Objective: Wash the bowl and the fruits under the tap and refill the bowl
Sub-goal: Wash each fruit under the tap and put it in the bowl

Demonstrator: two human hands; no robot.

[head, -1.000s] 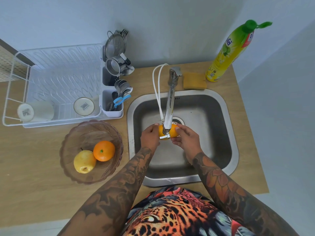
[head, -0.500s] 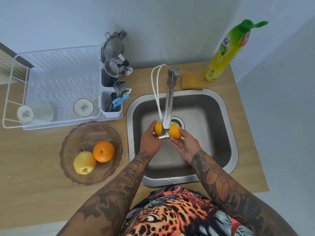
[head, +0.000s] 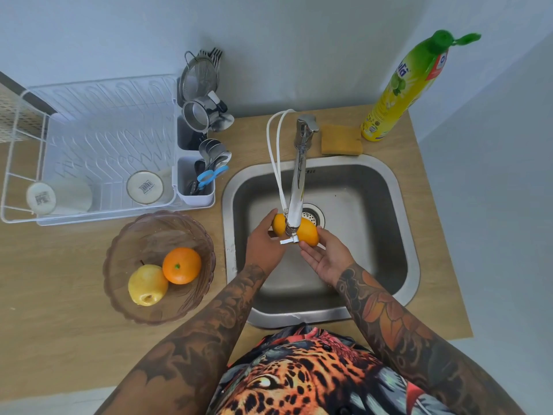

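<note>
Since the earlier frames the right hand (head: pixel 327 257) has opened out from around the fruit and turned palm up, and the yellow-orange fruit (head: pixel 308 232) shows more fully beneath the tap (head: pixel 296 202). The left hand (head: pixel 264 241) holds the fruit from its left side, its grip closed around that end, while the right hand's fingers are straight, the fingertips (head: pixel 321 232) touching the fruit's right end and supporting rather than clasping it. The fruit sits right under the spout, over the sink (head: pixel 374 187) and near the drain. Whether water is running cannot be told.

The step in hand looks like the rinsing of this one fruit. The bowl (head: pixel 191 232) stands on the desk (head: pixel 59 310) just left of the sink, and in it lie an orange (head: pixel 181 265) and a pear (head: pixel 147 284), touching each other.

The next move probably calls for turning the fruit so every side meets the tap, then carrying it left and setting it down in the bowl. A wet, smooth fruit may slip, so the left hand's hold should firm before the right lets go.
</note>
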